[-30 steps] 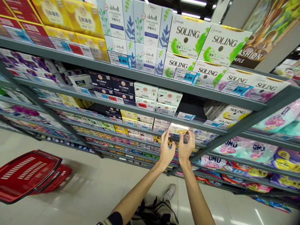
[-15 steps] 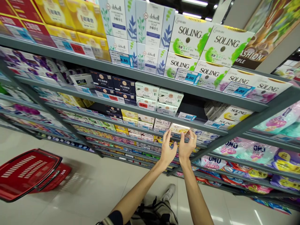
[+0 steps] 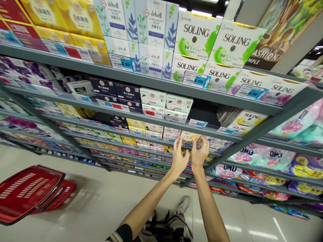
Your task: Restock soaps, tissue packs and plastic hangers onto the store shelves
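A cream and yellow soap box (image 3: 188,135) sits at the front of a lower shelf, between neighbouring soap boxes. My left hand (image 3: 179,159) has its fingertips at the box's left end, with the thumb held apart. At the right end, the fingers of my right hand (image 3: 200,155), which wears a ring, are bent against the same box. Both hands hold it between them, and the fingertips partly cover its front. Just left of it stand pale soap boxes (image 3: 172,132); white and blue boxes (image 3: 217,143) are on the right.
Overhanging shelves carry SOLING boxes (image 3: 198,35), delvell boxes (image 3: 155,25) and pale green boxes (image 3: 178,103). A slanted shelf upright (image 3: 236,147) stands right of my hands, with OMO bags (image 3: 243,153) beyond. A red shopping basket (image 3: 27,191) is on the floor at left.
The soap box has moved deeper into the shelf row and lies flush with its neighbours. Both hands have followed it, fingers still at its ends. The view has shifted slightly.
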`<act>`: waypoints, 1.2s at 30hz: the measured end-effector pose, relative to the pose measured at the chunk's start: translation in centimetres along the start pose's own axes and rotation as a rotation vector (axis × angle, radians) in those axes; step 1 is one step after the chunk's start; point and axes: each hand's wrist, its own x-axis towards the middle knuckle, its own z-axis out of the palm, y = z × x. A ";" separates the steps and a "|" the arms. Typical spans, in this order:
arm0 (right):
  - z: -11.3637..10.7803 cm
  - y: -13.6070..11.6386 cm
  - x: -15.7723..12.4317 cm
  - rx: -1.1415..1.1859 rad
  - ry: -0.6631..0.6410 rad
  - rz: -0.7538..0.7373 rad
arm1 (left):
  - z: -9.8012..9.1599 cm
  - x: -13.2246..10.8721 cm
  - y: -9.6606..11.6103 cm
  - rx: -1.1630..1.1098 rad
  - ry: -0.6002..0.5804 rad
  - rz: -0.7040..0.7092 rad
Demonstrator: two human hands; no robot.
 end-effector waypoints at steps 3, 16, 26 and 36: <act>-0.1 0.2 0.1 -0.023 -0.003 -0.002 | 0.0 0.1 -0.1 0.013 -0.008 0.003; 0.4 1.2 0.3 -0.032 -0.038 0.064 | 0.4 0.6 -0.2 0.132 0.019 0.058; 0.5 1.1 0.4 -0.124 -0.057 0.065 | 0.3 1.1 -0.1 0.129 -0.092 -0.052; -0.1 1.1 -0.1 -0.063 -0.075 0.042 | 0.3 0.1 -0.4 0.066 -0.052 -0.035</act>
